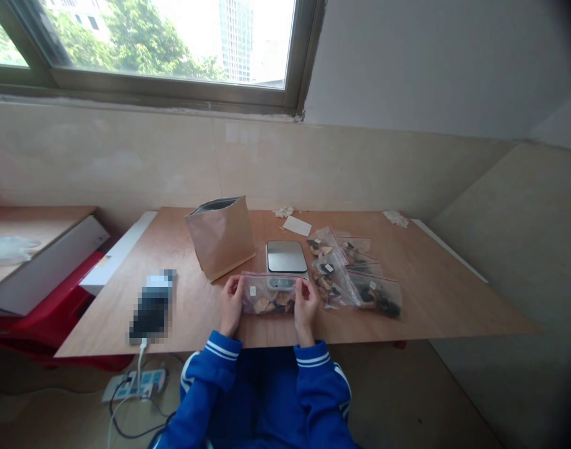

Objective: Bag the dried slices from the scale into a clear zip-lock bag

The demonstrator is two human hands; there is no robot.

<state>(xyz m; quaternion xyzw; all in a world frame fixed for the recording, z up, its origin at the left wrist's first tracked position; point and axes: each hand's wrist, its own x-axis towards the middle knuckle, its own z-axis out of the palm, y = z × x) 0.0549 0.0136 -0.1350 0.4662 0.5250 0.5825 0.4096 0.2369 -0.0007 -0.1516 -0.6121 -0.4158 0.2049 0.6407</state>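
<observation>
Between my hands is a clear zip bag point(269, 304) with a red seal strip and a small white label, holding brown, dried-looking pieces. My left hand point(231, 304) pinches its upper left corner, and my right hand point(306, 305) grips the upper right corner. Just behind the bag sits a small digital scale point(287, 256) with a silver plate; its display shows through the clear plastic. To the right, several similar filled zip bags point(379, 293) lie in a loose, overlapping pile. A brown kraft paper pouch point(222, 240) stands upright behind my left hand, its top open.
A blurred phone-like device point(152, 307) with a white cable lies at the left of the wooden table point(430, 312). Behind the scale are a white card point(297, 226) and crumpled white material point(283, 212). A power strip point(134, 385) with cables is on the floor.
</observation>
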